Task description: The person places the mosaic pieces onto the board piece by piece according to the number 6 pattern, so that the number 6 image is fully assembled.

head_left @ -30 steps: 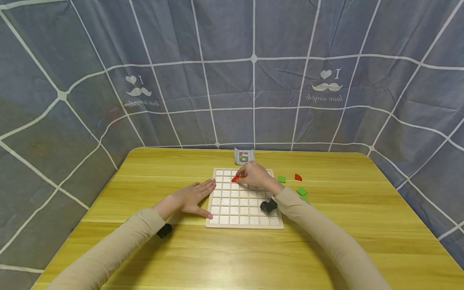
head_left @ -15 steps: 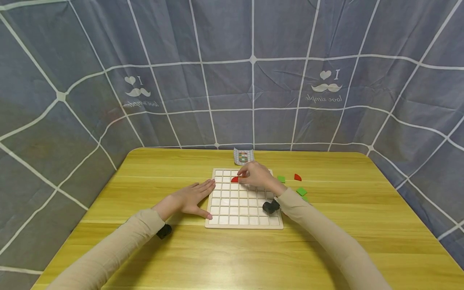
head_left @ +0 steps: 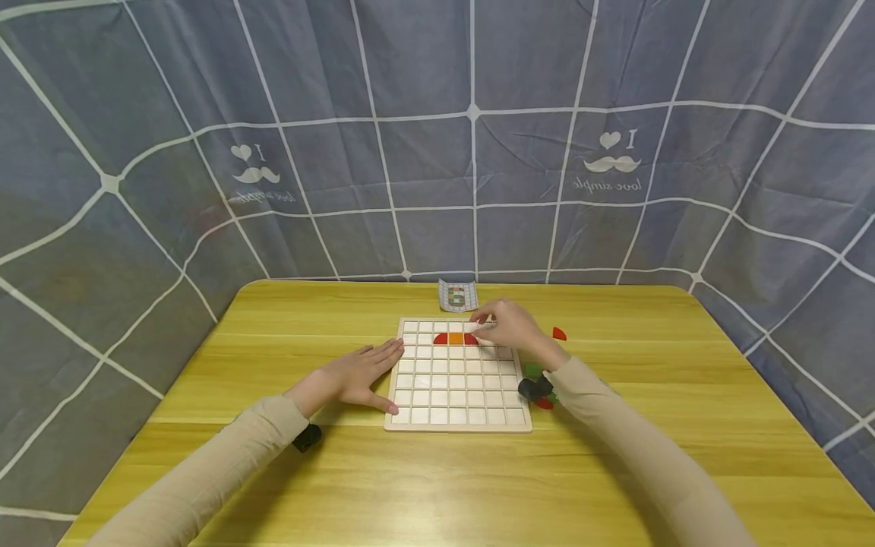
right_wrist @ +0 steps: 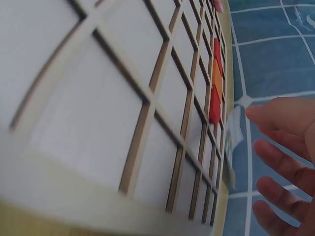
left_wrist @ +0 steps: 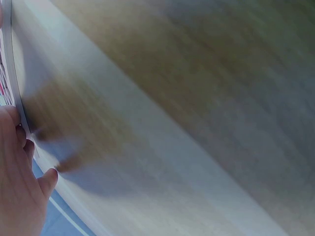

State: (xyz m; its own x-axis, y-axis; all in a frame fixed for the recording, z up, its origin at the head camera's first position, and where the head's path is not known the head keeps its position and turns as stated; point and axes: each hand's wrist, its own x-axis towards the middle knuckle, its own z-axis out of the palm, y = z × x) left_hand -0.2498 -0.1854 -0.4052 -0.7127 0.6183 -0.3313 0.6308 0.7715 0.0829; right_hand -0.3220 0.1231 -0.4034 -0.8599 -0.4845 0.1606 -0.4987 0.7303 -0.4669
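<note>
A white gridded board (head_left: 437,381) with a pale wooden frame lies on the table. In its second row from the back sit a red quarter-round piece (head_left: 440,339), an orange square (head_left: 456,339) and another red piece (head_left: 471,339), side by side. My right hand (head_left: 509,325) is over the board's back right corner; its fingers are loosely bent with nothing between them in the right wrist view. Flat beside the board, my left hand (head_left: 358,377) has its fingertips on the left frame and its thumb on the lower left corner.
Behind the board is a curled paper card (head_left: 458,296) printed with a coloured grid pattern. Right of the board lie a loose red piece (head_left: 559,334), green pieces (head_left: 532,371) and a red piece (head_left: 544,404), partly hidden by the right wrist's black camera (head_left: 535,388).
My right hand has let go and moved right, uncovering the orange square and the red piece to its right on the board. The left hand keeps its place.
</note>
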